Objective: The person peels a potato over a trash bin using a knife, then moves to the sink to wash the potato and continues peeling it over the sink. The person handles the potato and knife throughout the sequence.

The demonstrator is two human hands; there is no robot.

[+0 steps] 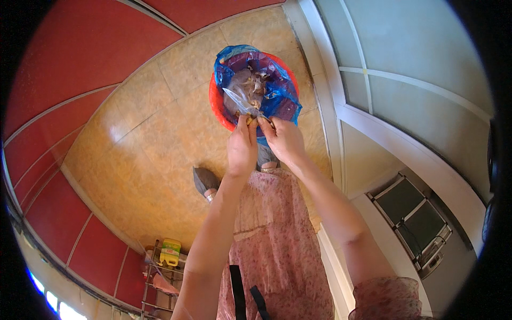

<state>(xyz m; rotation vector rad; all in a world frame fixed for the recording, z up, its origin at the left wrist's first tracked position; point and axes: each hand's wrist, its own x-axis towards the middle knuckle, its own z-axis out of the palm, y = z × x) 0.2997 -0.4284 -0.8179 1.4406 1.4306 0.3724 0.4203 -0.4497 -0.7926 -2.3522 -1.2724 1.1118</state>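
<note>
Both my hands meet over a red bin (216,105) lined with a blue plastic bag (291,105). My right hand (286,139) grips a knife (239,101), its pale pointed blade slanting up and left over the bin; the handle is mostly hidden by my fingers. Between the fingertips of my left hand (242,149) is a small yellowish piece (250,120), mostly covered, so its kind cannot be told. The thumbs almost touch. Inside the bag lie crumpled clear plastic (239,82) and brownish scraps (258,85).
Tan floor tiles (160,128) surround the bin. Red cabinet fronts (92,52) stand left, a white-framed glass door (416,52) right. A metal rack (146,294) with a yellow jug (171,252) is at lower left. A folded metal-framed object (412,208) leans at right. My shoes (205,179) are close to the bin.
</note>
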